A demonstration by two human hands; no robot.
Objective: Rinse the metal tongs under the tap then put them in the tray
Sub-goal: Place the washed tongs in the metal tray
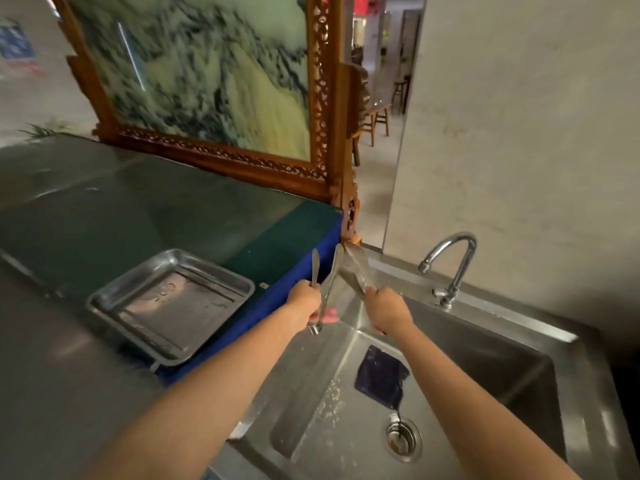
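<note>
- Left hand (304, 301) closed around the hinge end of a pair of slim shiny metal tongs (325, 282), both blades pointing up and away, spread in a narrow V.
- Right hand (389, 311) closed around the lower end of a second pair of broader metal tongs (356, 268), leaning up and to the left until the tips meet or cross the first pair's right blade; contact or mere overlap cannot be told.
- Both long axes close to upright, tips far from the body, handles low in the fists.
- Small pink thing (329, 316) just under the left fist, too blurred to name.
- Curved chrome tap (450, 261) to the right of both pairs and beyond them, spout turned left toward the hands; no water seen running, lever untouched.
- Relative to the tap: right-hand pair nearer, left-hand pair farther; a short sideways carry would probably bring either under the spout.
- Stainless steel sink (485, 368) below the tap, dark blue cloth (381, 375) on its floor near the round drain (403, 438), pale crumbs scattered left of the cloth.
- Shallow rectangular steel tray (110, 306) well left of the tap, on the counter beyond the sink's left rim, nearer the left hand.
- Judgement: rinse not yet begun; tap first, tray after.
</note>
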